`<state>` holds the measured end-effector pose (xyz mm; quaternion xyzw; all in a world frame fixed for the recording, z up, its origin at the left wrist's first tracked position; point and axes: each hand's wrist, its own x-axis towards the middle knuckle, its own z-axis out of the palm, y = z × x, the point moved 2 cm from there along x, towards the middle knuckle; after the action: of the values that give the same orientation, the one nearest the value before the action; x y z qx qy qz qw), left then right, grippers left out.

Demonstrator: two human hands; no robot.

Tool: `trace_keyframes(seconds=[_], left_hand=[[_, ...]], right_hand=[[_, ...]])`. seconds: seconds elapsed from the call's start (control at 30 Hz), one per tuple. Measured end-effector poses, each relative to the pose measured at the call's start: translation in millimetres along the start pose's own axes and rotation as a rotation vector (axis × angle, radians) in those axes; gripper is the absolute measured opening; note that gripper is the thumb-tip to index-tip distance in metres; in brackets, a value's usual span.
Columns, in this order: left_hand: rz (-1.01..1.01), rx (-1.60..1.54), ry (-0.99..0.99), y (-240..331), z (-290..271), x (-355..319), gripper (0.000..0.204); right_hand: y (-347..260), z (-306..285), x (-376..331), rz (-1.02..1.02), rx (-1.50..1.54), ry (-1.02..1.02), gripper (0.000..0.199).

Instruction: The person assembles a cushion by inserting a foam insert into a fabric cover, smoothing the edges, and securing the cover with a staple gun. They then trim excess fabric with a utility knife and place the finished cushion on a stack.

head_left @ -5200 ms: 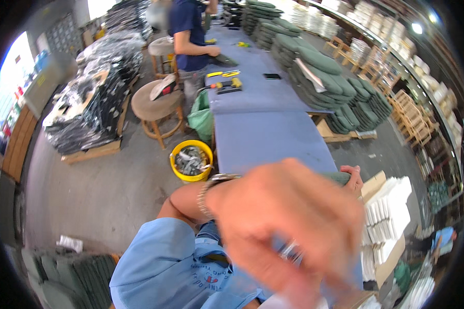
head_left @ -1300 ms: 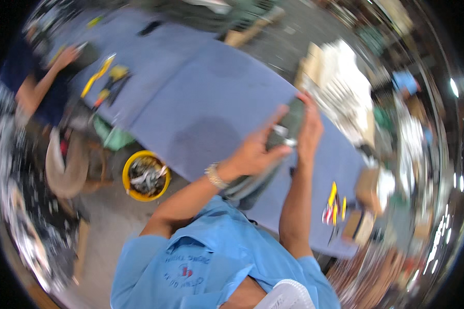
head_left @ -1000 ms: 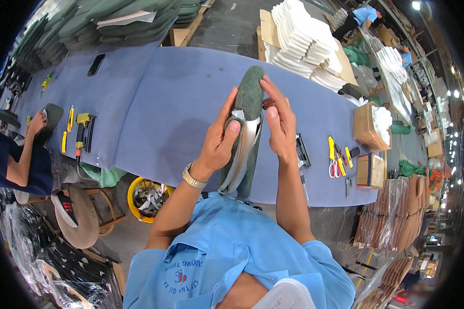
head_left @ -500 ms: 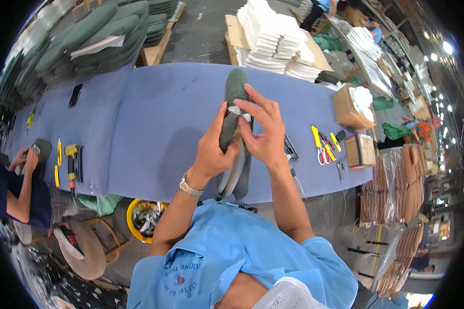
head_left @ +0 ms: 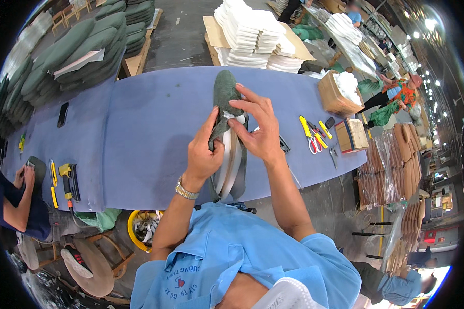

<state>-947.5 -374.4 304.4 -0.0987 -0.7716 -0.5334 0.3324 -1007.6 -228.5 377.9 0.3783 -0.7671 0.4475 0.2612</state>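
Note:
Between my hands a long green fabric-covered cushion stands on edge on the blue table, its rounded end pointing away from me. Along its near part the cover hangs apart, baring white padding and a thin brown board edge. My left hand is closed on the left flap of the fabric, thumb bent against the side. My right hand grips the upper right side, with thumb and fingertips pinching the cover near a small white patch. Its outer fingers are spread along the cushion.
Yellow-handled cutters, pliers, a carton and a box of white stuffing stand right. A staple gun and phone lie left, near a co-worker's hands. A yellow scrap bucket sits below the table.
The left fabric flap has been drawn aside, so more white padding and board edge show. My right thumb has come closer to the fold. The whole view has shifted slightly.

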Motion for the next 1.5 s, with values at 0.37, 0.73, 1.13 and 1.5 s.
trace_keyframes(seconds=[0.37,0.73,1.13,1.5], left_hand=[[0.037,-0.025,0.05,-3.2,12.9,1.6,0.058],[0.001,-0.075,-0.07,-14.9,16.3,20.5,0.045],[-0.001,-0.141,0.069,-49.0,58.5,23.3,0.048],[-0.526,-0.459,0.109,-34.2,51.8,96.5,0.046]], right_hand=[[30.3,0.3,-18.1,0.057,0.185,0.104,0.013],[32.9,-16.7,-2.1,-0.076,0.038,0.035,0.033],[84.4,18.6,10.9,-0.119,0.198,0.132,0.015],[125.3,50.6,74.8,-0.022,0.144,0.332,0.009]])
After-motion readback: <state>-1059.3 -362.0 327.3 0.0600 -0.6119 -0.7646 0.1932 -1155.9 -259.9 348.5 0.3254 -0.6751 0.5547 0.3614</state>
